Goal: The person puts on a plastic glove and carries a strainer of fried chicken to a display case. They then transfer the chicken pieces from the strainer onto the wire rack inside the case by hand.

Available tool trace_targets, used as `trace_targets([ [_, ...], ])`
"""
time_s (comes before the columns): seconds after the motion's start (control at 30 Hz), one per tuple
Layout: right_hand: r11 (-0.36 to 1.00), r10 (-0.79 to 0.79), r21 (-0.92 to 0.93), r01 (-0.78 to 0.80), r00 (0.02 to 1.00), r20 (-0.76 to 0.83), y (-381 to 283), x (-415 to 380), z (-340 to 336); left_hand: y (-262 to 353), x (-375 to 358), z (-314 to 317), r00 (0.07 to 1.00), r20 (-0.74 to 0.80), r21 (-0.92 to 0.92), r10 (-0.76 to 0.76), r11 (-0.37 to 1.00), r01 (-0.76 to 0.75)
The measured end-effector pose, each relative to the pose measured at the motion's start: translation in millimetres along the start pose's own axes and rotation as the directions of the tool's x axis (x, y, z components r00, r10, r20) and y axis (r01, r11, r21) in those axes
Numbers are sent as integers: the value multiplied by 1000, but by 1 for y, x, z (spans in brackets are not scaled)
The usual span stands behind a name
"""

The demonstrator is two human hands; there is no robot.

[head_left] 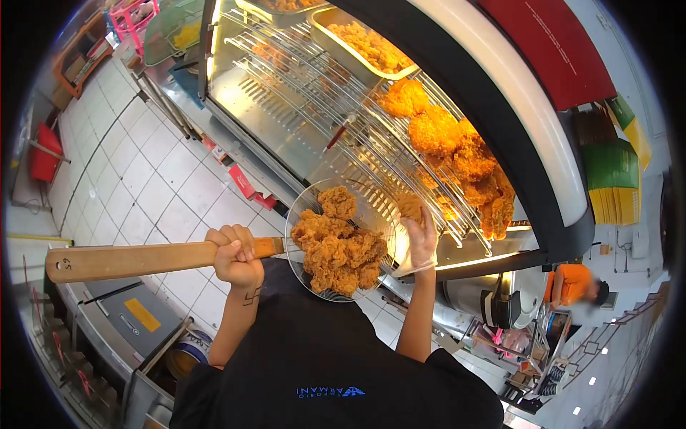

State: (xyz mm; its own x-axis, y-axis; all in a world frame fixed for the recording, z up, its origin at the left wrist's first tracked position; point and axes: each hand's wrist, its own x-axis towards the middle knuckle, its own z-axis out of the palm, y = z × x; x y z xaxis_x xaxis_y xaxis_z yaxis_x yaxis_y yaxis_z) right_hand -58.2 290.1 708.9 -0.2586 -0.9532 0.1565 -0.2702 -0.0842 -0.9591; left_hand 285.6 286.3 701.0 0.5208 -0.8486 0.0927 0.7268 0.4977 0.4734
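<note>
My left hand (239,250) is closed round the long wooden handle (136,261) of a round wire skimmer (291,222). In its mesh basket lie several pieces of brown fried chicken (336,250). At the basket's right edge, my right hand (421,239), in a clear thin glove, grips one piece of fried chicken (409,206) between thumb and fingers. That piece is beside the wire rack (343,136) of a lit display cabinet. Larger fried chicken pieces (457,154) lie on the rack beyond my right hand.
Inside the cabinet, a metal tray (320,28) holds smaller fried pieces, and tongs with a red handle (336,136) lie on the rack. The cabinet's dark frame (572,247) curves past on the right. A person in orange (572,284) is farther right. White tiles (143,179) cover the floor.
</note>
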Motion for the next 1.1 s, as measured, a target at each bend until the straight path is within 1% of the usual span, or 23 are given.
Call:
trace_targets([
  [0.03,855,-237,-463,234,970,52,-13,-1,-2,-1,0,0,1000,-7,-3,1,1000,-1],
  [0.07,611,-352,-691,387,914,201,-31,-3,-5,0,2,0,1000,-12,-2,3,1000,-3],
  [0.13,706,-291,-658,262,954,68,-21,-9,-10,1,4,2,1000,23,7,-3,1000,3],
  [0.17,615,-451,-712,340,892,36,-19,-11,-14,3,3,2,999,34,14,-7,1000,7],
  [0.2,652,-547,-657,379,835,-60,-13,-6,-13,4,3,1,999,39,22,-3,1000,2],
  [0.27,583,-526,-792,181,827,-198,-14,-3,-26,1,2,1,999,42,24,5,1000,-6],
  [0.37,564,-567,-817,118,775,-279,-39,5,-17,-1,2,-2,1000,9,22,8,1000,-8],
  [0.47,715,-482,-698,35,748,-456,-47,-4,-4,1,1,-4,1000,-12,24,-7,1000,7],
  [0.5,779,-374,-628,1,804,-463,-23,-11,-19,1,3,-3,1000,-17,20,-10,1000,11],
  [0.53,643,-506,-756,121,808,-301,-24,-7,-25,0,4,-3,1000,-20,11,-12,1000,12],
  [0.57,478,-604,-844,242,788,-116,-26,-4,-29,0,5,-4,1000,-27,4,-14,1000,14],
  [0.6,294,-662,-888,352,745,76,-25,-2,-30,0,4,-6,999,-32,-1,-21,1000,21],
  [0.63,519,-582,-771,369,813,-3,-21,5,-23,-1,4,-7,999,-41,-3,-21,1000,20],
  [0.67,398,-642,-833,383,766,45,-14,15,-25,-2,5,-7,999,-46,-4,-24,1000,24],
  [0.73,308,-568,-897,318,817,95,-11,33,-20,-2,7,-6,999,-25,5,-29,1000,29],
  [0.77,345,-451,-871,349,876,173,-14,48,-16,-2,8,-6,1000,-4,17,-29,999,29],
  [0.8,386,-325,-845,371,912,252,-23,65,-11,-1,8,-6,999,16,29,-32,999,32],
  [0.87,182,-50,-913,366,930,363,-44,89,4,-1,8,-4,999,43,27,-32,999,31],
  [0.9,-84,102,-929,361,930,353,-57,98,18,-1,9,-4,998,54,25,-28,999,27],
  [0.97,-356,143,-894,272,961,236,-49,121,23,-1,9,-3,997,63,21,-37,999,36],
  [1.0,-462,161,-852,247,968,193,-45,131,22,-1,9,-4,997,65,18,-38,999,37],
  [1.07,-548,164,-806,221,974,155,-39,138,15,0,8,-4,998,60,18,-35,999,34],
  [1.1,-566,144,-800,199,979,141,-37,143,12,0,8,-4,998,56,18,-29,999,28],
])
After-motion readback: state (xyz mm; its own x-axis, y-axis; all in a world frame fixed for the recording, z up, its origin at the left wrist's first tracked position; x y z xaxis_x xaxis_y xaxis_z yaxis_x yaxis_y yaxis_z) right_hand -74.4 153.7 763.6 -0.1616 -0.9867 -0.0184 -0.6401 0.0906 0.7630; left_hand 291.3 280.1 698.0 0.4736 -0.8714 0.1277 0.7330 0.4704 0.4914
